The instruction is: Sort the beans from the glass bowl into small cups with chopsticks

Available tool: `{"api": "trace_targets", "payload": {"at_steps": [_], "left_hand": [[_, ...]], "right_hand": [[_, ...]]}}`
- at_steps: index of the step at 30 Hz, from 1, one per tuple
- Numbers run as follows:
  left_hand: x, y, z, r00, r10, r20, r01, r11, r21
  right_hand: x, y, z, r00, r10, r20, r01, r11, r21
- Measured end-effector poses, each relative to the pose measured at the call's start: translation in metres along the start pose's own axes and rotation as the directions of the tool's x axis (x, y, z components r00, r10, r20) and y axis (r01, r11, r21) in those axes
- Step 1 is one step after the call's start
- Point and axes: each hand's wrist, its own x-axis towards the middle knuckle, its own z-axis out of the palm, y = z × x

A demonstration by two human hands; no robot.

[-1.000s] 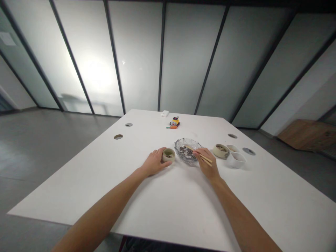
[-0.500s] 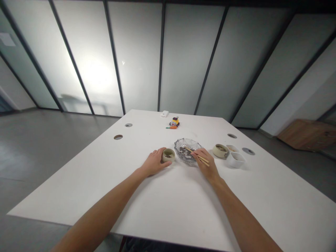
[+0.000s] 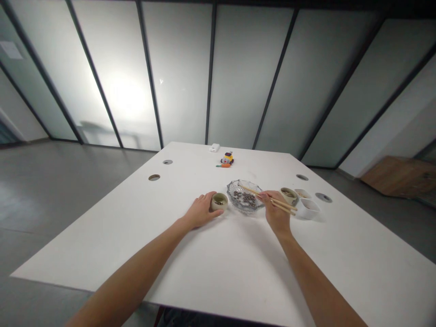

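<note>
My left hand (image 3: 200,210) curls around a small tan ceramic cup (image 3: 218,201) on the white table (image 3: 211,272). My right hand (image 3: 276,212) grips a pair of wooden chopsticks (image 3: 272,200), whose tips reach over a clear glass dish (image 3: 244,199) holding several dark beans. The dish stands between my two hands, just right of the cup.
A second tan bowl (image 3: 288,195) and two white square dishes (image 3: 308,208) stand right of my right hand. A small yellow toy (image 3: 226,159) and a white box (image 3: 214,147) lie at the far edge. Round cable holes (image 3: 154,177) dot the tabletop. Frosted glass panels stand behind.
My right hand has shifted right and back from the dish, swinging the chopsticks flatter so their rear ends point toward the white dishes. The left hand stays on the cup.
</note>
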Motion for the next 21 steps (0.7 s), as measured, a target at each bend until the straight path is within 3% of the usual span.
{"api": "trace_targets", "payload": {"at_steps": [4, 6, 9, 13, 16, 21], "left_hand": [[-0.001, 0.000, 0.000, 1.000, 0.001, -0.003, -0.001, 1.000, -0.006], [-0.001, 0.000, 0.000, 1.000, 0.008, -0.008, -0.008, 1.000, -0.007], [-0.002, -0.001, 0.000, 1.000, 0.008, -0.020, -0.008, 1.000, -0.007], [-0.001, -0.002, 0.000, 1.000, 0.003, -0.017, -0.003, 1.000, 0.000], [-0.001, -0.002, 0.001, 1.000, 0.010, -0.015, -0.010, 1.000, -0.001], [0.000, -0.003, 0.002, 1.000, 0.014, -0.020, -0.014, 1.000, 0.001]], "right_hand": [[-0.004, -0.014, 0.001, 0.985, 0.161, 0.059, -0.171, 0.939, 0.298], [-0.005, -0.018, 0.001, 0.979, 0.173, 0.108, -0.199, 0.920, 0.337], [-0.005, -0.020, -0.003, 0.988, 0.113, 0.105, -0.133, 0.969, 0.208], [-0.004, -0.018, -0.009, 0.992, -0.086, 0.095, 0.089, 0.995, -0.036], [-0.005, -0.011, -0.008, 0.973, -0.155, 0.170, 0.164, 0.986, -0.040], [-0.006, 0.004, -0.001, 0.960, -0.151, 0.235, 0.156, 0.988, -0.005]]}}
